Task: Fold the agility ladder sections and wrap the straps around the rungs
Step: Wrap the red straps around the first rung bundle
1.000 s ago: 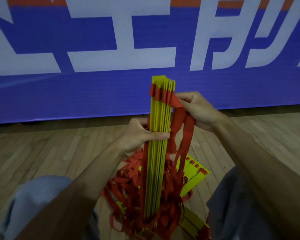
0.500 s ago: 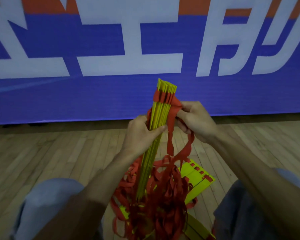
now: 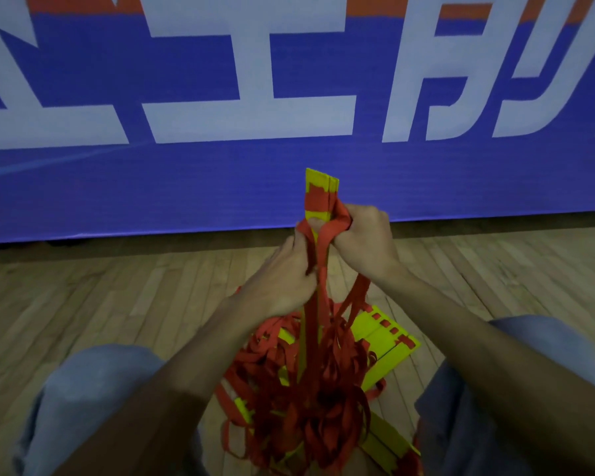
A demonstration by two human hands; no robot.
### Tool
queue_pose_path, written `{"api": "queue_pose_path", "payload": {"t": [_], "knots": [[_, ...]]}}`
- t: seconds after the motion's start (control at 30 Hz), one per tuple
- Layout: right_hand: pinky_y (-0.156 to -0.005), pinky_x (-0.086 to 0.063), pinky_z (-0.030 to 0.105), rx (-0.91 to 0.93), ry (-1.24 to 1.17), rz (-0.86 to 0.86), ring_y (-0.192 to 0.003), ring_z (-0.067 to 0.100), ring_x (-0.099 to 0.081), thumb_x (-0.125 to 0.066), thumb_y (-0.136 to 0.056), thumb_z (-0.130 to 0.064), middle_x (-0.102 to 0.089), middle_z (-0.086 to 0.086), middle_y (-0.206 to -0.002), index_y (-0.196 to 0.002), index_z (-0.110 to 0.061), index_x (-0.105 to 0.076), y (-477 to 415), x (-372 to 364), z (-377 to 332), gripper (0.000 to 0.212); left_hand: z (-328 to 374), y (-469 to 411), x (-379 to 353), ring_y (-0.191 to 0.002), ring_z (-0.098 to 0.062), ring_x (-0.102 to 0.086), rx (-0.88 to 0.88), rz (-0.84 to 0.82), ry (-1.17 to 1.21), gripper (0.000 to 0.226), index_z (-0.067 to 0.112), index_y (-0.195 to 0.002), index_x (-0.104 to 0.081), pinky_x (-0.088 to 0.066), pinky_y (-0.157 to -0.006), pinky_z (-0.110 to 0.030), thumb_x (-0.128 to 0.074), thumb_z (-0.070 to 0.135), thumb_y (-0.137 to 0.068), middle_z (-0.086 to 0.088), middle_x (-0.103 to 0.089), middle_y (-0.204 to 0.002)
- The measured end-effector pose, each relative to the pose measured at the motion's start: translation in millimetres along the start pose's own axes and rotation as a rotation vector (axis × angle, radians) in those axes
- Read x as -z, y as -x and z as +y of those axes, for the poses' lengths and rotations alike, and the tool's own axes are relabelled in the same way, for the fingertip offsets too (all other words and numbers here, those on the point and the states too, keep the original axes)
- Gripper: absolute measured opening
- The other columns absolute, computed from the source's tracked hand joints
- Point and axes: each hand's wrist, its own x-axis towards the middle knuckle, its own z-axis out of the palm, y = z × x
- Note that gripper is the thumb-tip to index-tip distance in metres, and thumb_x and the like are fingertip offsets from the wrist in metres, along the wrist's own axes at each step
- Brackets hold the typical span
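Now gathering the straps at the top of the rungs

Against a second ago, both hands have closed in high on the upright rungs, whose foot is hidden in the strap tangle on the floor. Right hand clenches bunched straps against the stack; left hand grips rungs and straps just below. Judgement: wrapping starting, most strap loose.

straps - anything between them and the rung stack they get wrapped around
Nothing separate. The right hand pulls the straps against the rung stack; only the left hand, gripping the stack just below, covers part of it.
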Motion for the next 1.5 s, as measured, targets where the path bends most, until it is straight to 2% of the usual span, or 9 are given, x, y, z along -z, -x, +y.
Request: {"api": "queue_pose_path", "payload": {"t": [0.2, 0.43, 0.53, 0.6, 0.8, 1.07, 1.17, 1.3, 1.5], "knots": [[-0.065, -0.052, 0.044, -0.112, -0.226, -0.067, -0.062, 0.014, -0.053, -0.08, -0.076, -0.031, -0.063, 0.007, -0.062, -0.07, -0.009, -0.072, -13, 19, 1, 0.024, 0, 2, 19, -0.071, -0.004, -0.047, -0.089, 0.062, 0.169, 0.016, 0.006, -0.086, -0.052, -0.035, -0.068, -0.03, -0.05, 0.013, -0.1, 0.004, -0.049, -0.077], [-0.078, -0.053, 0.066, -0.169, -0.612, -0.176, -0.088, 0.047, -0.068, -0.077, -0.073, -0.023, -0.069, 0.032, -0.095, -0.091, 0.008, -0.07, -16, 39, -9, 0.037, 7, 2, 34, -0.089, -0.004, -0.067, -0.07, 0.124, 0.681, 0.019, 0.014, -0.099, -0.07, -0.052, -0.083, -0.02, -0.072, 0.012, -0.079, 0.0, -0.071, -0.091], [-0.06, -0.06, 0.035, -0.137, -0.769, -0.234, -0.063, 0.024, -0.072, -0.066, -0.084, -0.011, -0.071, 0.012, -0.066, -0.076, 0.003, -0.063, -13, 43, -11, 0.017, 6, 3, 34, -0.09, -0.007, -0.067, 0.011, 0.019, 0.784, 0.02, 0.015, -0.09, -0.07, -0.051, -0.082, -0.022, -0.074, 0.027, -0.076, 0.0, -0.072, -0.092], [-0.039, -0.04, 0.015, -0.118, -0.871, -0.266, -0.035, 0.001, -0.048, -0.063, -0.089, -0.008, -0.051, -0.01, -0.041, -0.063, -0.008, -0.046, -13, 41, -11, 0.031, 5, 6, 32, -0.103, -0.015, -0.067, 0.042, -0.147, 0.903, 0.031, 0.021, -0.1, -0.073, -0.051, -0.088, -0.027, -0.078, 0.04, -0.076, -0.004, -0.073, -0.107], [-0.034, -0.027, 0.015, -0.099, -0.941, -0.394, -0.032, 0.001, -0.031, -0.089, -0.05, -0.055, -0.035, -0.009, -0.045, -0.075, -0.011, -0.042, -16, 44, -4, 0.07, 20, 8, 8, -0.09, -0.016, -0.071, 0.082, -0.219, 1.098, 0.056, 0.024, -0.09, -0.078, -0.057, -0.084, -0.033, -0.089, 0.057, -0.046, -0.001, -0.075, -0.093], [-0.043, -0.039, 0.015, -0.07, -0.71, -0.371, -0.046, 0.003, -0.052, -0.07, -0.08, -0.014, -0.068, -0.006, -0.063, -0.085, -0.012, -0.071, -18, 56, 5, 0.006, 33, 12, 10, -0.069, -0.01, -0.07, 0.149, -0.022, 1.057, 0.016, 0.016, -0.075, -0.076, -0.057, -0.065, -0.024, -0.076, 0.016, -0.059, 0.003, -0.073, -0.072], [-0.045, -0.04, 0.014, -0.112, -0.658, -0.413, -0.046, 0.001, -0.056, -0.058, -0.091, -0.007, -0.069, -0.007, -0.061, -0.097, -0.006, -0.066, -16, 59, 3, 0.009, 28, 11, 23, -0.072, -0.014, -0.071, 0.202, 0.102, 1.03, 0.02, 0.012, -0.083, -0.074, -0.055, -0.063, -0.023, -0.077, 0.018, -0.064, -0.001, -0.073, -0.076], [-0.038, -0.037, 0.021, -0.121, -0.733, -0.465, -0.037, 0.01, -0.045, -0.062, -0.083, -0.042, -0.071, 0.016, -0.08, -0.109, -0.007, -0.065, -13, 47, -3, 0.044, 22, 9, 31, -0.077, -0.016, -0.072, 0.267, 0.229, 1.02, 0.025, 0.01, -0.09, -0.075, -0.056, -0.066, -0.024, -0.081, 0.016, -0.067, -0.003, -0.076, -0.082], [-0.04, -0.038, 0.022, -0.245, -0.767, -0.167, -0.037, 0.012, -0.046, -0.068, -0.088, -0.017, -0.067, 0.001, -0.062, -0.092, -0.008, -0.07, -5, 23, -24, 0.01, 14, 4, 25, -0.086, -0.02, -0.074, 0.339, 0.376, 0.871, 0.027, 0.016, -0.09, -0.079, -0.058, -0.086, -0.041, -0.088, 0.025, -0.066, -0.003, -0.077, -0.085]]}}
